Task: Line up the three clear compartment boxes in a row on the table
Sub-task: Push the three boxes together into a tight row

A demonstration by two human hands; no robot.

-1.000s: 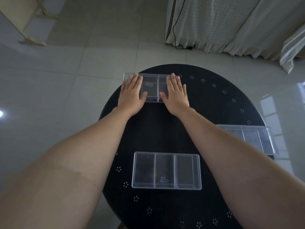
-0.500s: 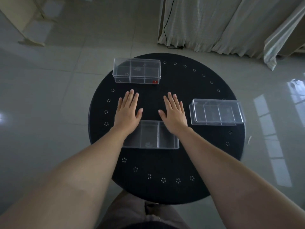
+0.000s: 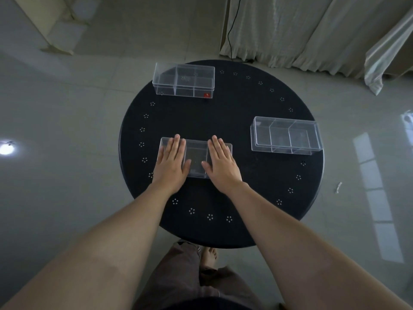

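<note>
Three clear compartment boxes stand on a round black table (image 3: 223, 121). The far box (image 3: 184, 82) sits at the back left edge and has a small red label at its near right corner. The right box (image 3: 286, 136) is near the table's right edge. The near box (image 3: 196, 157) lies left of centre under both my hands. My left hand (image 3: 172, 162) rests flat on its left end. My right hand (image 3: 221, 164) rests flat on its right end. Only the box's middle and corners show between and around the hands. The boxes are spread apart, not in a row.
Pale curtains (image 3: 290, 30) hang behind the table, with a black cable (image 3: 230, 30) beside them. A white furniture piece (image 3: 60, 30) is at the back left. My legs and a bare foot (image 3: 207, 256) are at the table's near edge. Glossy tiled floor surrounds the table.
My hands left the far box, drew back toward me and now lie on the near box. The view has pulled back and shows the whole table.
</note>
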